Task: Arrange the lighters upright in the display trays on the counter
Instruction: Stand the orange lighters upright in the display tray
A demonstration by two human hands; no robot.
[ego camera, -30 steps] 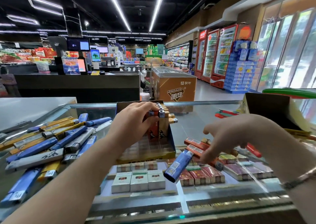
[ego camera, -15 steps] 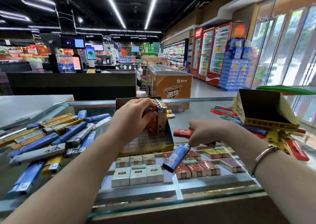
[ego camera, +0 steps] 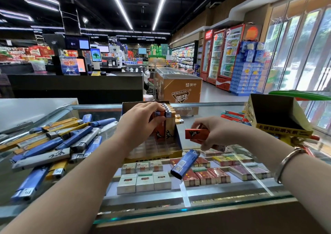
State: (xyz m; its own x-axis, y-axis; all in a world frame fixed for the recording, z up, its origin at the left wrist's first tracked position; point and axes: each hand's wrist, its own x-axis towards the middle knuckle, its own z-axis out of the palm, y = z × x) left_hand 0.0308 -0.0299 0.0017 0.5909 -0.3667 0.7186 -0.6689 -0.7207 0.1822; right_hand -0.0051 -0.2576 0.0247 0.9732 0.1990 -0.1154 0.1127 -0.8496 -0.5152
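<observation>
- Left hand (ego camera: 141, 121): fingers curled over the tops of the upright orange and tan lighters (ego camera: 165, 124) standing in the open cardboard display tray (ego camera: 154, 151); grip is on the nearest orange one, top end.
- Right hand (ego camera: 220, 131): fingers clamped on red plastic lighters (ego camera: 197, 133), held roughly level above the glass tabletop (ego camera: 232, 185). At least two in the grip; exact count unclear.
- Blue plastic lighter (ego camera: 185, 164) lies tilted on the glass, just below and left of the right fingers, not touched.
- The tray sits under the left fingers; only its back rows are filled, front rows bare.
- Loose pile of blue, yellow and grey lighters (ego camera: 53, 144) lies flat on the glass, well left of the left fingers.
- Second yellow-and-black cardboard tray (ego camera: 279, 119) sits tipped, beyond and right of the right fingers; red lighters lie beside it.
- Cigarette packs (ego camera: 145, 180) in the case under the glass, below both hands.
- Metal bracelet (ego camera: 286, 162) on the right wrist.
</observation>
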